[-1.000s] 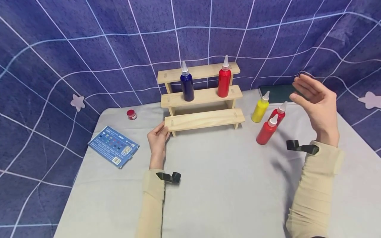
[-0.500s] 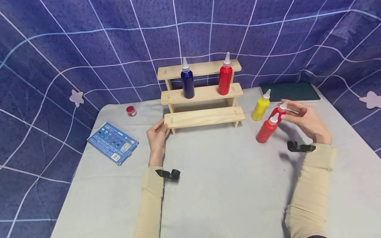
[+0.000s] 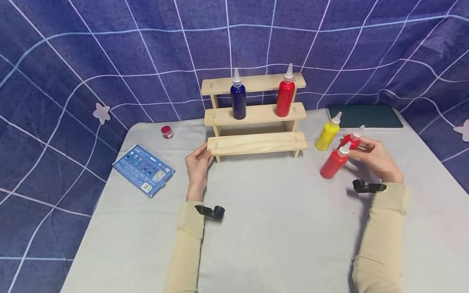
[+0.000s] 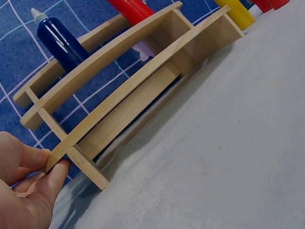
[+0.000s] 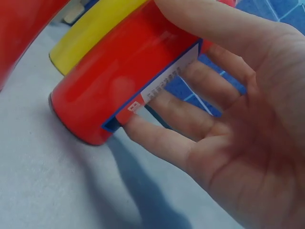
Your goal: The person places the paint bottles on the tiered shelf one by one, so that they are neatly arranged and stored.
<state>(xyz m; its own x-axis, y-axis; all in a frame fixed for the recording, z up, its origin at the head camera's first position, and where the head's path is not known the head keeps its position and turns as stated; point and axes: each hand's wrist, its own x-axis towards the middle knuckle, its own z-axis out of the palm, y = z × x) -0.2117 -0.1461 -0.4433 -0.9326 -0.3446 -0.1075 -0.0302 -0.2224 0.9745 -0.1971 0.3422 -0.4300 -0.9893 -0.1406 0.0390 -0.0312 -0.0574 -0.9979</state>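
A three-step wooden display rack [image 3: 256,144] stands at the back of the table. My left hand [image 3: 198,167] pinches the left end of its lowest step, with the thumb and fingers on opposite faces of the board [image 4: 71,140]. On the middle step stand a dark blue squeeze bottle [image 3: 239,103] and a red squeeze bottle [image 3: 285,99]. To the right, my right hand [image 3: 379,160] grips another red squeeze bottle [image 5: 119,76], thumb on one side and fingers along its label. Just in front stands a further red squeeze bottle [image 3: 331,166]; a yellow one [image 3: 327,137] is behind to the left.
A dark green book [image 3: 364,116] lies at the back right, beyond the bottles. On the left are a blue printed card box [image 3: 143,170] and a small red-lidded jar [image 3: 167,132]. Blue gridded cloth [image 3: 154,49] hangs behind the table.
My right hand has come down from above the bottles and taken hold of the rear red squeeze bottle. My left hand stays at the rack's lowest step. The head view has shifted slightly.
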